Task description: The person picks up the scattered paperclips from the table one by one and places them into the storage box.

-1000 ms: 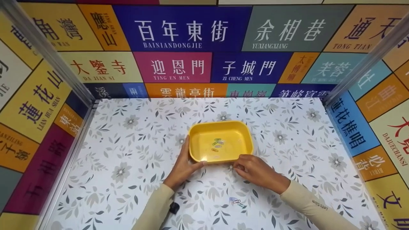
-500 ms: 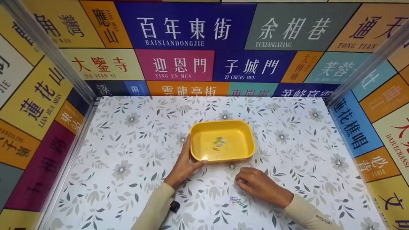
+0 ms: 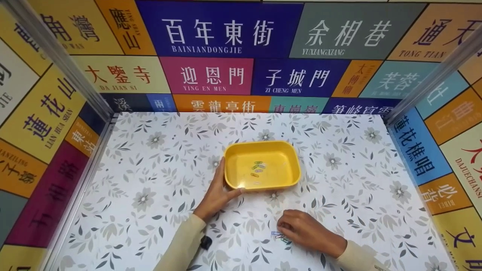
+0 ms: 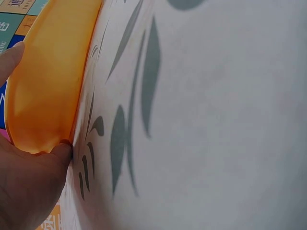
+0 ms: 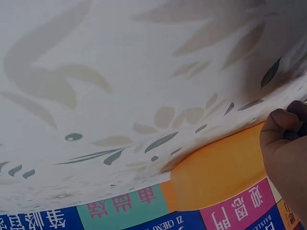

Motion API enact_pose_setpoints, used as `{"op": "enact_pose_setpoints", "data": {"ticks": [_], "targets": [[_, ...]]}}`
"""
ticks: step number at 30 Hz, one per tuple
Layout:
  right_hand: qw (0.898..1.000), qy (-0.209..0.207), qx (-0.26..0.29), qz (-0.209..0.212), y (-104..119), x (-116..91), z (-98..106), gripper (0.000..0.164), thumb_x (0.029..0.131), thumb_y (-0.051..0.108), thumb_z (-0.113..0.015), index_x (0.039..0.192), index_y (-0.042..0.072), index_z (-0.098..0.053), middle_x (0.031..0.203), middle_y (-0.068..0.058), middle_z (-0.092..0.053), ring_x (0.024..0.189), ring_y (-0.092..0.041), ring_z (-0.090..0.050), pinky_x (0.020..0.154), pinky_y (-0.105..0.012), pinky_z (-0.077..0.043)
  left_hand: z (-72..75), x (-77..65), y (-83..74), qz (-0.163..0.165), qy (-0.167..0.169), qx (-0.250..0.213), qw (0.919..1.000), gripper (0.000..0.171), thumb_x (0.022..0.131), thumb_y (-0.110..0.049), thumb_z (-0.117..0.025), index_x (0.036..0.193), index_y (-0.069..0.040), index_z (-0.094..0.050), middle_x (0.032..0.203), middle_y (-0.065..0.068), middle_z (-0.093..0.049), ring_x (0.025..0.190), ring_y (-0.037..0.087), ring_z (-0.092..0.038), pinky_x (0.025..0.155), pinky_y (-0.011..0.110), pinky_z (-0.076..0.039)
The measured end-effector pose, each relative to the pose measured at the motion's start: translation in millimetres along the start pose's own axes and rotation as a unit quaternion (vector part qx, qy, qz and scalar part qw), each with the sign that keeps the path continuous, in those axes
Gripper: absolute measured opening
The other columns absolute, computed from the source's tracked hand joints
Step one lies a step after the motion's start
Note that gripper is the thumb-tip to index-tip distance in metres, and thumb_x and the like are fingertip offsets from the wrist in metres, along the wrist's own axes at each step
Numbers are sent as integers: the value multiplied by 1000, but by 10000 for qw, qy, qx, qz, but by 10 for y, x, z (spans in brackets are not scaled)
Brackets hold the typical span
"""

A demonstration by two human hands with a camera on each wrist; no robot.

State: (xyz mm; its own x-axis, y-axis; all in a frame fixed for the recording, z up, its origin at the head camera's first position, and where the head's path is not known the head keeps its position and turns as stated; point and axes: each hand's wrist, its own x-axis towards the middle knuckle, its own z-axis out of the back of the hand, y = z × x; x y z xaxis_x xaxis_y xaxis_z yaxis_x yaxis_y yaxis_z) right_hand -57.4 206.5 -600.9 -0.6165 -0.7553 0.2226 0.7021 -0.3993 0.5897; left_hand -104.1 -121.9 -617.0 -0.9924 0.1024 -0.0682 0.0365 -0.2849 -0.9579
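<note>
A yellow plastic bin lies on the floral-patterned table with several coloured paper clips scattered on its floor. My left hand holds its near left corner, the thumb along the front wall and the fingers against the left side. In the left wrist view, the bin shows between the thumb and fingers of that hand. Loosely curled, my right hand hovers by a small group of paper clips on the table, partly covering them. Nothing shows between its fingers.
Upright panels with coloured Chinese lettering enclose the table at the back and both sides. Clear edging strips run along the corners. A small black piece sits by my left sleeve.
My right hand has moved from the bin's front right rim down towards me, to the paper clips on the table. My left hand and the bin have stayed in place.
</note>
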Motion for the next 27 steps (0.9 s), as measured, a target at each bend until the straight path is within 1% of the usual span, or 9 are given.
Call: {"op": "enact_pose_setpoints", "data": {"ticks": [4,7,10,14,17,20,27], "targets": [[10000,62,0,-9,17,-37,-24,11,95,7,-85,96,15,-78,85,12,-64,77,1,-56,70,-17,-52,-5,3,-12,21,3,-21,10000,132,87,-34,-94,179,-23,0,186,-3,-2,170,21,-7,138,45,-7],[9999,102,-31,-26,22,-58,-40,9,96,9,-85,96,15,-78,85,13,-64,77,1,-55,69,-18,-52,-13,3,-27,84,-14,-32,10000,132,86,-32,-93,179,-26,0,185,-4,-1,170,21,-7,138,46,-7],[9999,119,-42,-49,22,-80,-58,8,96,9,-85,96,15,-79,85,12,-64,77,2,-56,69,-16,-51,-17,3,-33,130,-13,-87,9999,131,87,-31,-93,179,-30,1,185,-5,0,170,22,-7,138,47,-7],[9999,139,-64,-24,19,-121,-84,7,98,10,-83,98,15,-79,87,12,-65,77,3,-56,70,-15,-51,-12,-3,-24,97,-38,-66,9999,131,87,-33,-93,179,-27,-1,186,-4,-2,170,23,-7,138,48,-7],[9999,118,-88,35,20,-147,-104,6,99,10,-83,99,15,-79,88,12,-66,77,3,-56,71,-15,-51,-6,-12,-16,10,-70,-17,10000,131,86,-34,-94,179,-22,-2,186,-1,-4,170,23,-8,138,49,-8],[9998,53,-149,75,19,-162,-123,6,98,10,-83,99,14,-79,88,11,-65,77,3,-56,71,-16,-52,-1,-12,-9,-38,-66,-2,10000,132,86,-35,-95,179,-22,-2,186,-1,-5,170,22,-9,138,47,-8],[9996,-67,-288,20,14,-172,-146,6,98,13,-84,100,14,-79,87,12,-64,77,3,-56,70,-18,-52,-7,-4,-22,61,-76,93,9999,132,85,-39,-95,179,-23,-3,186,-3,-5,170,21,-9,138,47,-7]]}}
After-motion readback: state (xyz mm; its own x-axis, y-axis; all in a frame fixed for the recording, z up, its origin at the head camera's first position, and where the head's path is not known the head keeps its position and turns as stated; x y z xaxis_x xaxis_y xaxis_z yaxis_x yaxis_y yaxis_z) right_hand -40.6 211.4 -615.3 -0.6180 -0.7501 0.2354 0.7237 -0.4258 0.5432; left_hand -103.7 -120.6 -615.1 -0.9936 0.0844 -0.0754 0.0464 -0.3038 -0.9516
